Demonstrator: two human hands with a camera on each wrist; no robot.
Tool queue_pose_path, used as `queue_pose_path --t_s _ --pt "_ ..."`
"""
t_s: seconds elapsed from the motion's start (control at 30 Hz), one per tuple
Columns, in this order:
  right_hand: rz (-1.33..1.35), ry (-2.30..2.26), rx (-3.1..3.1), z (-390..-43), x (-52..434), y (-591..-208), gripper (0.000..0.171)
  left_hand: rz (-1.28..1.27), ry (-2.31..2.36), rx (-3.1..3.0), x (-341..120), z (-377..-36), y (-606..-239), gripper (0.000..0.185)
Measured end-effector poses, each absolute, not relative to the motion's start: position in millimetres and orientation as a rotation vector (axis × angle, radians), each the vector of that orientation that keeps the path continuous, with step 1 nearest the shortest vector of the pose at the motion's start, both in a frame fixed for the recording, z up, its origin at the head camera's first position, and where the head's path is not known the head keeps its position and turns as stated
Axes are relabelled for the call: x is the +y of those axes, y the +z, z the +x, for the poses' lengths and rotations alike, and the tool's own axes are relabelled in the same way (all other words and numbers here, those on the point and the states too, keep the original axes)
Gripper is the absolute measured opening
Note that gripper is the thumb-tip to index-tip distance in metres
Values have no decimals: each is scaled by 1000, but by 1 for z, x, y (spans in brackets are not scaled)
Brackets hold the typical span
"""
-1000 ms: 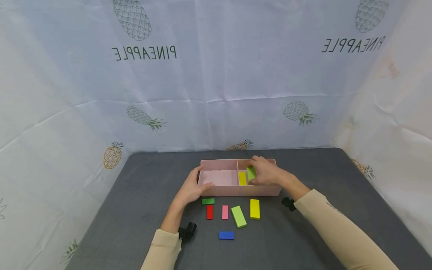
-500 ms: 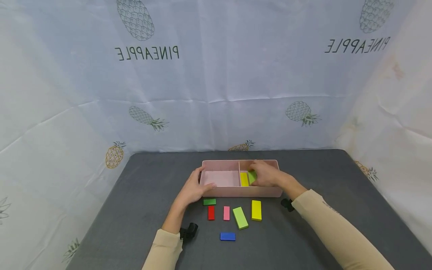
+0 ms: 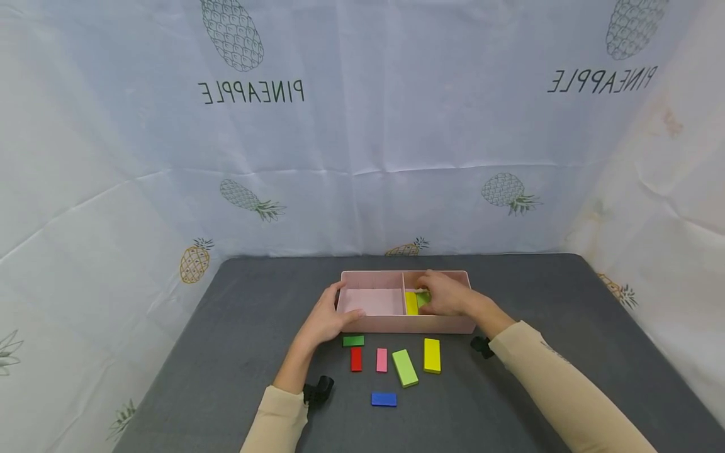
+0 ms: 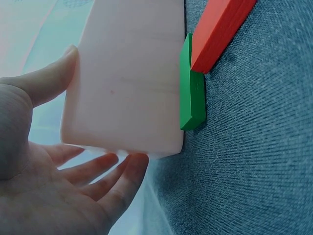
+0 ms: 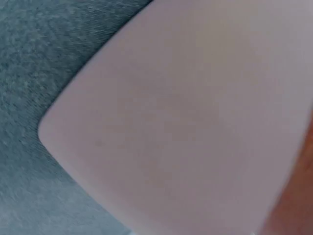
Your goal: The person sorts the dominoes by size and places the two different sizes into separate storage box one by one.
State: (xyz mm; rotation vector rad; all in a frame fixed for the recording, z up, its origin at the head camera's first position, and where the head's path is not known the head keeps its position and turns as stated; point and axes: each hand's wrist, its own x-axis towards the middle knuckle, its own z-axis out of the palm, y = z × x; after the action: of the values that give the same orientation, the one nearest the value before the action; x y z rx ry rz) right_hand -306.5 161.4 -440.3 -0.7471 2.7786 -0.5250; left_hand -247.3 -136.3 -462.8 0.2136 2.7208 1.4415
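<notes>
- Box (image 3: pixel 391 324), pink, at table (image 3: pixel 566 327) centre; left hand (image 3: pixel 325 319) braces its 9 o'clock end w/ relaxed fingers, steadying it.
- Right hand (image 3: pixel 447 294) inside 3 o'clock compartment, fingers pinching light-green block (image 3: pixel 422 299) beside yellow block (image 3: pixel 411 303).
- Spare blocks at box's 6 o'clock, within reach.

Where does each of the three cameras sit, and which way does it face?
Head: worn on the head, looks forward and down at the table; both forearms, left hand and right hand show.
Left wrist: by the left hand, faces the box corner, green block and red block.
Right wrist: close to the box wall; no hand shows.
Shared: all three see the pink box.
</notes>
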Motion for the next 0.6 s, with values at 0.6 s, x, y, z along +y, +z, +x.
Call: queue_pose_path --t_s 0.6 --pt "-820 -461 2921 -280 164 -397 40 190 1425 2714 -135 -249 -464 85"
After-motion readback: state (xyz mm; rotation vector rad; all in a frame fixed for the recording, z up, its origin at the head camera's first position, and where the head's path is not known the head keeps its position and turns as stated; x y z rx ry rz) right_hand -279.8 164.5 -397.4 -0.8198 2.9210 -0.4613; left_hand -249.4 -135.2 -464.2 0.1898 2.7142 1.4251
